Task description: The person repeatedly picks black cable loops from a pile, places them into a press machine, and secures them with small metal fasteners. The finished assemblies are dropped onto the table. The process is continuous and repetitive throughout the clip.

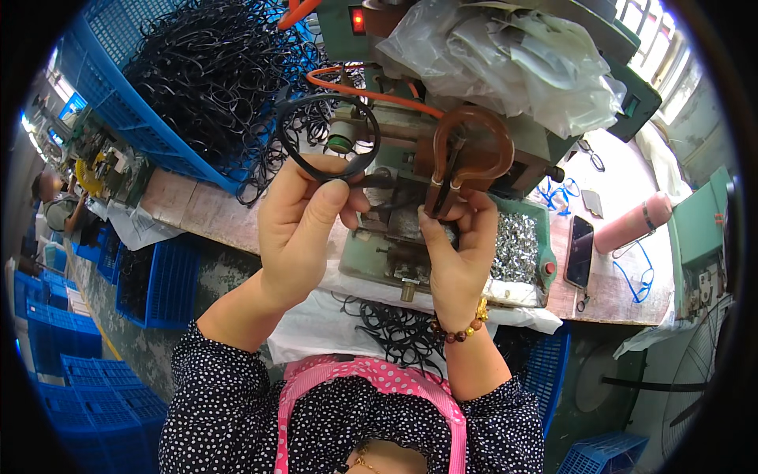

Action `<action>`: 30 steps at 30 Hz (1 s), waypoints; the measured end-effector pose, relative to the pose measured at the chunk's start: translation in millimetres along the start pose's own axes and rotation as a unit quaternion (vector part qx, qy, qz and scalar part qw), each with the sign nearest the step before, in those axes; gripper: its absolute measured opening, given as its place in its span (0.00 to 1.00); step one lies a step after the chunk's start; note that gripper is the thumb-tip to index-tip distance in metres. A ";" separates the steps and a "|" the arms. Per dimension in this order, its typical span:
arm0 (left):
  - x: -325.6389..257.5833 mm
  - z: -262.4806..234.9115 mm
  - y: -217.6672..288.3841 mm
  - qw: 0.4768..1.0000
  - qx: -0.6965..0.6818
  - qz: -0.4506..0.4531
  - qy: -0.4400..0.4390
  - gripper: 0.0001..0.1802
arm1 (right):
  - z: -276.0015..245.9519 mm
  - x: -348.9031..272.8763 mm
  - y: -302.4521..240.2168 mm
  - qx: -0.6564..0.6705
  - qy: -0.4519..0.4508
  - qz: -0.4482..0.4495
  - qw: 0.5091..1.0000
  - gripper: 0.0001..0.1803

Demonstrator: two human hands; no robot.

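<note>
My left hand (pixel 298 225) pinches a black rubber-like band (pixel 376 130) between thumb and fingers, its loop standing up above the hand. From these fingers a stretch of the band runs right, toward a bench machine (pixel 410 251). At the machine's copper-coloured curved clamp (pixel 499 146), my right hand (pixel 460 257) is closed, thumb and fingertips against its lower end. What these right fingertips grip is hidden by the fingers and clamp. Right of that hand, a green tray holds many small shiny metal pieces (pixel 517 245).
A blue crate (pixel 130 110) heaped with black bands (pixel 213 71) stands at the far left. More bands (pixel 395 324) lie below the machine. A plastic bag (pixel 505 59) covers the machine's top. On the right are a phone (pixel 579 251), a pink bottle (pixel 632 223) and a fan (pixel 695 371).
</note>
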State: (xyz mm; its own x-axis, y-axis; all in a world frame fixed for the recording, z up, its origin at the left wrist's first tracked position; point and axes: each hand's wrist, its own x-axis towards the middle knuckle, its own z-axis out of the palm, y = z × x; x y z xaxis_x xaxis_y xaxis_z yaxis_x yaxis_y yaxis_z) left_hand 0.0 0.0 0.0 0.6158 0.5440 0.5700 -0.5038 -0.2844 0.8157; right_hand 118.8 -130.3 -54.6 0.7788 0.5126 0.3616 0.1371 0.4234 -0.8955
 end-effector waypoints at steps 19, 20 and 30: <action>-15.6 17.7 9.0 0.997 0.046 -0.039 -0.038 0.09 | -13.3 1.7 0.7 -0.066 -0.027 -0.059 0.996 0.26; -15.8 20.3 6.9 0.994 0.070 -0.045 -0.064 0.09 | -18.3 3.0 0.6 -0.097 -0.032 -0.076 0.992 0.26; -3.3 39.9 -23.3 0.955 0.241 0.114 -0.126 0.07 | -84.0 -6.3 -7.7 -0.105 0.110 -0.066 0.986 0.17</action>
State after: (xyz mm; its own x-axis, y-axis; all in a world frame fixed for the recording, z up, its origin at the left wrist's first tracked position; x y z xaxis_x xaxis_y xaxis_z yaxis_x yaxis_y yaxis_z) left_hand 33.9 -26.7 -16.9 0.6802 0.2337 0.6948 -0.3424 -0.7368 0.5830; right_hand 164.2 -199.5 -71.8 0.8560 0.2797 0.4348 0.3521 0.3003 -0.8865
